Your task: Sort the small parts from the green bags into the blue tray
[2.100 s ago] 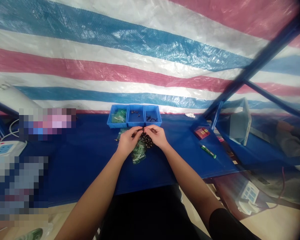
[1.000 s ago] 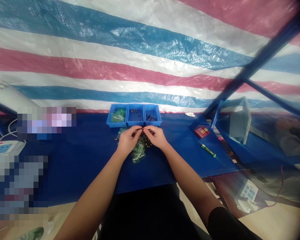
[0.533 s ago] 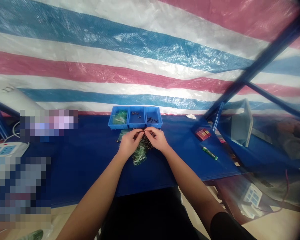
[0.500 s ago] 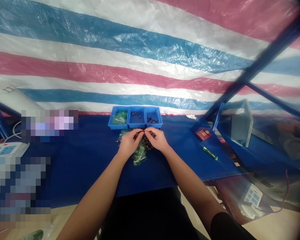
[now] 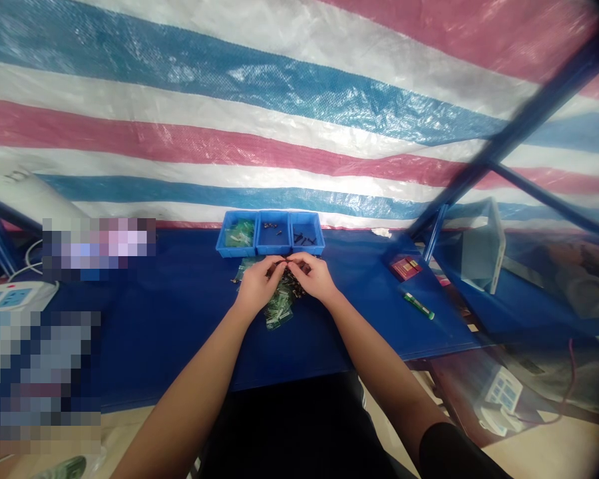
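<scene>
My left hand (image 5: 260,283) and my right hand (image 5: 313,274) meet fingertip to fingertip just in front of three joined blue bins. Both are pinched closed; whatever lies between the fingertips is too small to make out. Beneath and between them is a heap of small dark and brassy parts (image 5: 295,289), partly covered by my hands. Small clear greenish bags (image 5: 279,307) lie on the table toward me. The left bin (image 5: 237,252) holds green bags, the middle bin (image 5: 273,250) a few small metal parts, and the right bin (image 5: 317,249) dark screw-like pieces.
On the blue table (image 5: 180,332), a red box (image 5: 406,267) and a green tube (image 5: 419,306) lie to the right. A white power strip (image 5: 17,296) is at far left, near blurred-out items. Blue metal bars (image 5: 434,233) rise at the right, and a striped sheet (image 5: 259,146) hangs behind.
Almost nothing differs. Both hands keep their place and their pinch over the heap; the view has shifted very slightly.
</scene>
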